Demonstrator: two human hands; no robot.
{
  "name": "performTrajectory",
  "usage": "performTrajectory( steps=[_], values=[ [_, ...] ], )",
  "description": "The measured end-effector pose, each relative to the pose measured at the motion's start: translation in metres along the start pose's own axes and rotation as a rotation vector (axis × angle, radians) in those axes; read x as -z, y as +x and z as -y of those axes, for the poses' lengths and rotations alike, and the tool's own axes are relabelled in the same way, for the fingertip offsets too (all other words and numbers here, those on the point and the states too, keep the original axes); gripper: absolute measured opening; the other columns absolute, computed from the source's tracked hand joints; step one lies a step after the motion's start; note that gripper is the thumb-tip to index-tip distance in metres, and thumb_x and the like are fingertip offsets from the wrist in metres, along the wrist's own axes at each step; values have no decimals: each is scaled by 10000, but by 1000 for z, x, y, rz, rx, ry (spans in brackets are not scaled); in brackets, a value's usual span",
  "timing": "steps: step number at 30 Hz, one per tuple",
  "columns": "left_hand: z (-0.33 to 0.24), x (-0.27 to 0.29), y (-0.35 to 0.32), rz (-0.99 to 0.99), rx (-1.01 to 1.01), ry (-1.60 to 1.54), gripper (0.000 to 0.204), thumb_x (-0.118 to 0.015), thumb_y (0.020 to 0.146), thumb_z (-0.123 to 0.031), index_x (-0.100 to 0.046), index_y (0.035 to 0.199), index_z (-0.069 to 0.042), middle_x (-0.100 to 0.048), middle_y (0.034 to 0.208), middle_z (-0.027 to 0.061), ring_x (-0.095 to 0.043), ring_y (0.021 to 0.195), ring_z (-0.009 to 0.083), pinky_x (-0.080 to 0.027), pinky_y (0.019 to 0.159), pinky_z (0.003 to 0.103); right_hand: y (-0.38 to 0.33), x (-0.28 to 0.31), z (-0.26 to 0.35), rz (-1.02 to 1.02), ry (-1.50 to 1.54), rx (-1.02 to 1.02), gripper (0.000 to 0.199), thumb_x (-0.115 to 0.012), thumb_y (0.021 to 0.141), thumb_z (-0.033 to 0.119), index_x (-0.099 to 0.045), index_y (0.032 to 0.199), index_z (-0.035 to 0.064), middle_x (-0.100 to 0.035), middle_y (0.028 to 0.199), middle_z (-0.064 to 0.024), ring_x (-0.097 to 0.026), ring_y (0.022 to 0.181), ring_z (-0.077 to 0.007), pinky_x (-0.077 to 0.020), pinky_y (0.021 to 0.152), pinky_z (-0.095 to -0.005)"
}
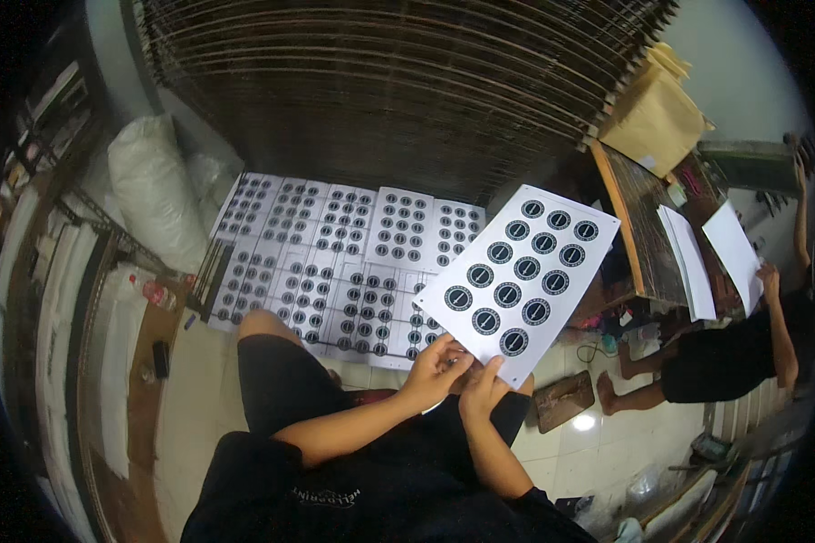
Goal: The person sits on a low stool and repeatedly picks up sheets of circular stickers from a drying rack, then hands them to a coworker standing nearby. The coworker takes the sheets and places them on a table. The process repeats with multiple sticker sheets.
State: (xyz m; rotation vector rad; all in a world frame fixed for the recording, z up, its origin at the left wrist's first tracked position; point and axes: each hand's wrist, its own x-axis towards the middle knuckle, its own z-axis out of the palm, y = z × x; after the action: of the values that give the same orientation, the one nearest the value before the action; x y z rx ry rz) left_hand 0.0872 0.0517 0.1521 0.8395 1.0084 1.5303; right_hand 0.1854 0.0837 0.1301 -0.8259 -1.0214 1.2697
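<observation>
A white sheet [466,273] printed with rows of round black labels is tilted up in front of me. My right hand [483,391] grips its lower edge, with the thumb on the printed face. Close by, at the sheet's lower left edge, my left hand [433,371] is closed, its fingers curled and pinched together. A thin white end shows below that hand, but what it belongs to is too small to make out. Beyond my knees, many similar printed sheets [335,268] lie side by side and partly overlapping on a low surface.
A tall rack of dark slats [380,90] rises behind the laid-out sheets. At right, a co-worker's hand [768,279] holds a white sheet beside a wooden table [638,213] with a brown paper bag [656,122]. A stuffed plastic sack [154,195] and a bottle [154,293] stand left.
</observation>
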Motion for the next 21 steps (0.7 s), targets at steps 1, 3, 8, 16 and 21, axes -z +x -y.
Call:
performTrajectory(
  steps=[1, 3, 8, 16, 21],
  values=[
    [0, 3, -1, -32, -9, -34, 436, -567, 861, -63, -396, 1261, -28, -553, 1077, 64, -530, 963, 115, -451, 813, 269, -4, 3, -9, 77, -32, -29, 448, -353, 954, 129, -175, 1332, -33, -382, 1266, -179, -479, 1077, -229, -434, 880, -345],
    [1, 11, -2, -96, -23, -99, 383, -556, 865, -57, -421, 1221, -22, -555, 1051, 50, -532, 943, 105, -452, 794, 263, -7, 2, -23, 131, -130, 59, 525, -456, 911, 116, -177, 1321, -59, -382, 1261, -185, -453, 1105, -236, -395, 913, -366],
    [-1, 64, 23, -459, 90, -442, 327, -526, 833, -8, -456, 1152, -38, -565, 915, 52, -559, 817, 123, -492, 675, 257, 7, 8, -10, 509, -769, 227, 658, -704, 710, 124, -395, 1269, -34, -379, 1313, -234, -386, 1196, -336, -333, 970, -394],
    [68, 283, 113, -868, 33, -319, 364, -516, 775, 49, -437, 1114, -58, -548, 866, 92, -562, 706, 174, -513, 604, 293, 12, 131, 14, 342, -1278, 51, 415, -585, 829, 224, -522, 1166, -10, -418, 1257, -242, -397, 1189, -376, -310, 995, -415],
    [129, 381, 164, -979, -23, -351, 367, -511, 760, 62, -429, 1103, -40, -530, 828, 106, -548, 699, 197, -505, 589, 326, -11, 161, -1, 207, -1307, 21, 392, -402, 921, 271, -522, 1147, -27, -443, 1212, -234, -388, 1187, -360, -288, 1006, -413]
  ],
)
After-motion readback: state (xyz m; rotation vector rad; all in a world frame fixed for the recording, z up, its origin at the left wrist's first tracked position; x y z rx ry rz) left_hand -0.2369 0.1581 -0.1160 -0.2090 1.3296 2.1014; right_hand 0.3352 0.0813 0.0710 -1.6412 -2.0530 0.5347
